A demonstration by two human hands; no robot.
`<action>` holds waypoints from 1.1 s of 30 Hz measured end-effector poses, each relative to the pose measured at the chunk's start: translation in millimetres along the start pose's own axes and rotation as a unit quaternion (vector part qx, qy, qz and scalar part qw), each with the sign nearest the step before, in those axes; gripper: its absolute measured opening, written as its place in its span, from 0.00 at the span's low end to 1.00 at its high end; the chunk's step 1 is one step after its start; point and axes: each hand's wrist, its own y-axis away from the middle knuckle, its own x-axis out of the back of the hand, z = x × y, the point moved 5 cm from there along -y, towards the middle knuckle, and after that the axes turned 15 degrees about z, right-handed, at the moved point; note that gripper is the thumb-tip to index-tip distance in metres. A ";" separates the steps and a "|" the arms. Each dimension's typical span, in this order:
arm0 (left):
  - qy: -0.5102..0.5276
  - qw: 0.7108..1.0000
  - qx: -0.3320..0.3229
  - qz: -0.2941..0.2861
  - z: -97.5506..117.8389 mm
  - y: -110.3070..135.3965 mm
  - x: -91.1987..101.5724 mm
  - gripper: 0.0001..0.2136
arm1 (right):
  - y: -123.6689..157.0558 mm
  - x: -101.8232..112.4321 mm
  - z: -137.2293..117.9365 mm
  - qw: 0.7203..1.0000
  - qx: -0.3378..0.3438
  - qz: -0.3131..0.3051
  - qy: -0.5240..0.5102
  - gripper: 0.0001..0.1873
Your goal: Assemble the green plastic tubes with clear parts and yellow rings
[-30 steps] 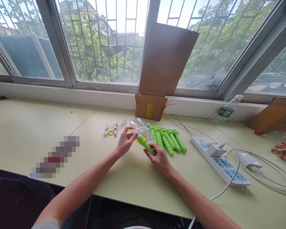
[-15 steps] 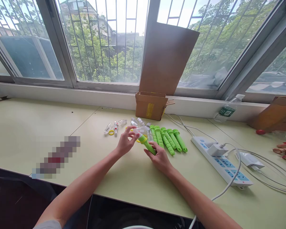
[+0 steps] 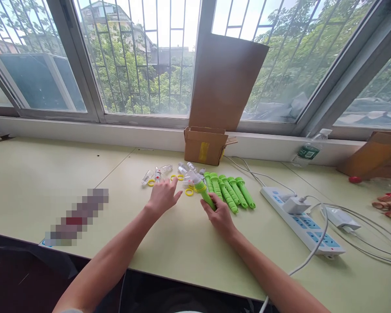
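Observation:
My right hand [image 3: 219,213] is wrapped round the lower part of a green flashlight-shaped tube [image 3: 206,195]. A clear plastic head sits at its upper end, with a yellow ring just below it. My left hand [image 3: 163,198] is empty, its fingers apart and stretched over the table toward the small parts. Beyond its fingertips lie yellow rings [image 3: 180,178] and clear plastic heads [image 3: 166,169]. Another yellow ring [image 3: 189,191] rests between my hands. Several green tubes [image 3: 230,195] lie side by side just right of the held one.
A small cardboard box [image 3: 203,147] stands by the window ledge. To the right are a white power strip [image 3: 301,221] with cables and an adapter [image 3: 342,218]. A plastic bottle [image 3: 309,150] leans near the ledge. A pixelated patch [image 3: 78,217] covers something at left.
My left hand has let go of the tube's clear end and moved left and down toward the yellow rings. My right hand still holds the tube, now slightly farther right.

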 end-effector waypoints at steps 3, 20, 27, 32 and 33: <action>-0.049 0.988 0.036 -0.145 -15.1 9.7 -5.7 0.18 | 0.4 -0.5 1.0 1.000 -0.004 -0.004 0.002 0.14; 0.336 0.887 0.228 0.222 -32.3 -7.0 9.4 0.14 | 0.4 -2.8 0.8 0.999 0.011 -0.029 0.034 0.13; 0.529 0.755 0.322 0.216 -29.0 -1.1 -9.0 0.16 | 1.3 -2.6 -2.3 0.997 0.037 -0.039 0.049 0.12; 0.530 0.748 0.323 0.237 -37.0 -3.7 -6.2 0.17 | 2.2 -4.5 -3.3 0.994 0.064 -0.055 0.072 0.12; 0.532 0.754 0.313 0.225 -36.8 -4.8 -7.0 0.17 | 2.5 -5.5 -3.7 0.993 0.070 -0.062 0.072 0.13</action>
